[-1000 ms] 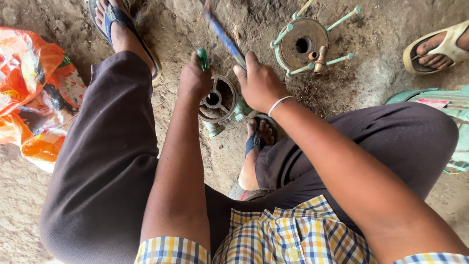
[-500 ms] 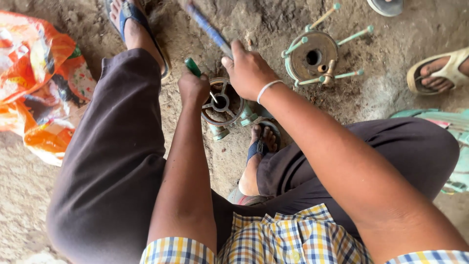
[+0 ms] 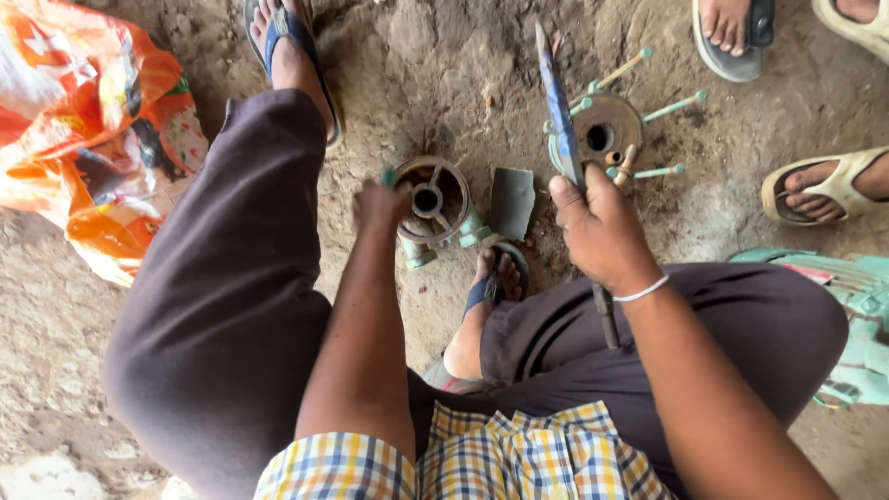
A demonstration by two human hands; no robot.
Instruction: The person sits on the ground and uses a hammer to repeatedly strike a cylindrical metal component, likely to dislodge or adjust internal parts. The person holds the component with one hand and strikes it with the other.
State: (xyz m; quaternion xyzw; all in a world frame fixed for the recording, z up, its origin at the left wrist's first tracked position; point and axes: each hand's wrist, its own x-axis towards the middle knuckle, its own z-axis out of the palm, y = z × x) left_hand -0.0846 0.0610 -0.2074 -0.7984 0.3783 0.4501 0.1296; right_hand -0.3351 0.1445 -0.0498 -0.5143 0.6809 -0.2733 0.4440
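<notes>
A: Containers?
B: Only a crumpled orange plastic bag (image 3: 88, 139) far left on the dirt ground (image 3: 444, 83); contents can't be made out.

A: Surroundings?
B: A second round metal housing with green-tipped studs (image 3: 607, 137) lies beyond the right hand. A flat dark grey plate (image 3: 512, 202) sits between the two housings. Another person's sandalled feet (image 3: 824, 185) at the right edge, a pale green casing (image 3: 857, 324) below them. The person's own blue sandal (image 3: 495, 282) is just under the work.

A: Hands?
B: Left hand (image 3: 381, 206), blurred, is closed against the rim of a round metal housing (image 3: 433, 199) on the ground between the knees; whatever it pinches is too blurred to tell. Right hand (image 3: 600, 230) is wrapped tight around a long blue-bladed tool (image 3: 558, 106), blade pointing up and away, handle end sticking out below the wrist.
</notes>
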